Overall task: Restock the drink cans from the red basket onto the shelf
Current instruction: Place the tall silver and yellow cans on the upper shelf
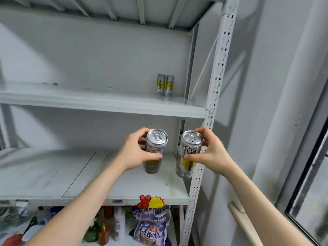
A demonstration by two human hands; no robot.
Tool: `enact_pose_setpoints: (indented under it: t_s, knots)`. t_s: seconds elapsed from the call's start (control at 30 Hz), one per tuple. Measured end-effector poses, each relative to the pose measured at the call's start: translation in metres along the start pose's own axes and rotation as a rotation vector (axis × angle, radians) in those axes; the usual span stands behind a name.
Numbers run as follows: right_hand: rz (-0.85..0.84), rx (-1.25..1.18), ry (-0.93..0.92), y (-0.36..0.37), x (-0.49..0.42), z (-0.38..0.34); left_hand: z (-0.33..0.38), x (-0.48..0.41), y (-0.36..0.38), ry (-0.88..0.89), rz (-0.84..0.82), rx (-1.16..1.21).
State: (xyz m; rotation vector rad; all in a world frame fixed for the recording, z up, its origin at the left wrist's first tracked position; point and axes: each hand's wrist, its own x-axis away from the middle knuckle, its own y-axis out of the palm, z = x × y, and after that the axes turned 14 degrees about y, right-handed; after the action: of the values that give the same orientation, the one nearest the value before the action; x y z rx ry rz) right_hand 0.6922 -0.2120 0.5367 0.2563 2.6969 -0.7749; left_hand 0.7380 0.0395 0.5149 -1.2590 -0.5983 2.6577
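Drink cans, slim, silver-topped, yellow-banded: two held upright, left can [154,151], right can [189,154], above the lower shelf [124,185]; two standing cans [165,85] touching on the upper shelf [99,102].

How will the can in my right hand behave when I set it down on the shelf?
The can in the right hand is tall and slim, so it probably tips easily. Its tab looks unopened, so likely full and fairly heavy. The smooth metal may slip; on its side it would roll.

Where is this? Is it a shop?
Probably a small shop or its stockroom. There are white metal shelves for goods, a bright red and yellow price sticker on a shelf edge, and bottles and a bag of laundry detergent lined up below, like things for sale.
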Motion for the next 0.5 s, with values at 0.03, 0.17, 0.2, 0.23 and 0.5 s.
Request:
enact_pose_setpoints:
  t_s: [0.03,0.17,0.2,0.23,0.5]
  knots:
    - [0.006,-0.014,-0.011,-0.002,-0.013,-0.001,-0.002,-0.012,-0.002,0.008,0.010,0.002]
    - [0.014,-0.076,-0.040,-0.006,-0.065,-0.011,-0.010,-0.067,-0.017,0.051,0.020,-0.027]
    - [0.012,-0.090,-0.048,-0.007,-0.078,-0.014,-0.011,-0.081,-0.022,0.062,0.018,-0.038]
    - [0.014,-0.101,-0.058,-0.009,-0.091,-0.019,-0.013,-0.096,-0.027,0.076,0.015,-0.042]
    - [0.117,-0.167,-0.111,-0.022,-0.196,-0.052,-0.031,-0.210,-0.053,0.195,0.040,-0.027]
